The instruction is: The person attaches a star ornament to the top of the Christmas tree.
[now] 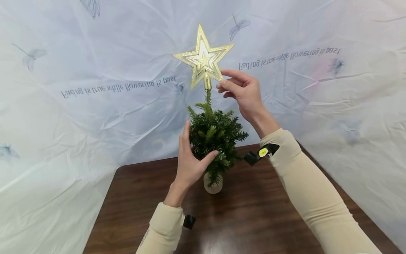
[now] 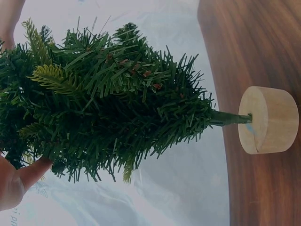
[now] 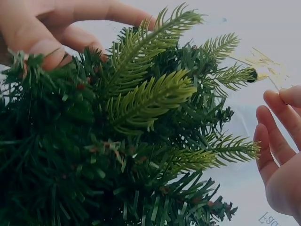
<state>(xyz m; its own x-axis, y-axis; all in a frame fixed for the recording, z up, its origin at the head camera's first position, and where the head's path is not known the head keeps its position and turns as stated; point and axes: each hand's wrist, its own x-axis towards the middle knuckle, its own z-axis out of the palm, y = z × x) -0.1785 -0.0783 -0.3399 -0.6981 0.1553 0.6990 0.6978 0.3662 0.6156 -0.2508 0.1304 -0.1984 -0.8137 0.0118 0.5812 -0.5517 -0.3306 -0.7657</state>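
Observation:
A small artificial Christmas tree stands upright on a round pale wooden base. At its top is a gold star tree topper, its socket sitting over the tip of the top twig. My right hand pinches the star's lower right point between thumb and fingers; the right wrist view shows this hand beside the upper twigs. My left hand rests against the tree's left side, fingers extended upward and thumb spread across the front needles. Foliage hides part of its fingers.
Under the tree is a dark brown wooden table with a rounded back left corner. A pale cloth with printed lettering and dragonflies hangs behind and around it. Each sleeve carries a black wrist strap.

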